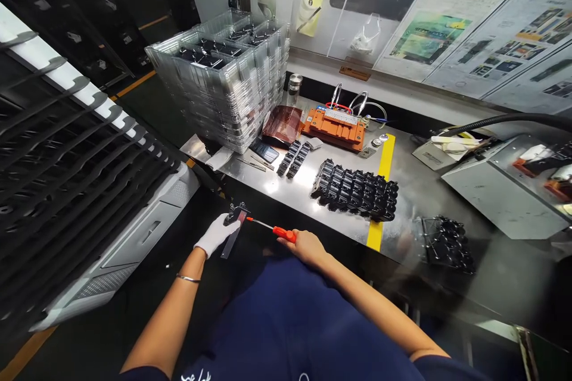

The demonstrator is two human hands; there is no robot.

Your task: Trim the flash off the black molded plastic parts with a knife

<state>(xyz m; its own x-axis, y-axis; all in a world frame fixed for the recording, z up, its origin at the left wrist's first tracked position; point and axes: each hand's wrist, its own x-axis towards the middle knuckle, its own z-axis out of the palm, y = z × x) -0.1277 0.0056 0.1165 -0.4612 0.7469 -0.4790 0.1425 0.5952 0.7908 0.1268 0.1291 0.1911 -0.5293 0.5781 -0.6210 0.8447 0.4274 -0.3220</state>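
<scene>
Fingers of the white-gloved left hand (214, 237) pinch a small black part (236, 212), held off the near edge of the metal bench (411, 190), to the left of the black block (355, 190) of stacked pieces. Slanting down beside the part is a clear strip (230, 245); whether it is joined on, I can't tell. To the right of that grip, but still left of the block, the bare right hand (308, 247) wraps a red-handled tool (285, 234), its tip just beside the strip, contact unclear. To do this well, I'd say, keep the left wrist steady, line the shaft up squarely, press gently and keep fingertips out of the tip's path.

Shiny metal spreads around the block, and 1 yellow stripe (374, 238) passes beneath it. Left of the block lie 2 rows of black pieces (289, 159); behind it stands an orange fixture (337, 128). Well left of it rise stacked clear trays (243, 110); right of it sits another black cluster (449, 244). Printed sheets (435, 36) hang behind it, and dark shelving (107, 3) stands far off to its left.
</scene>
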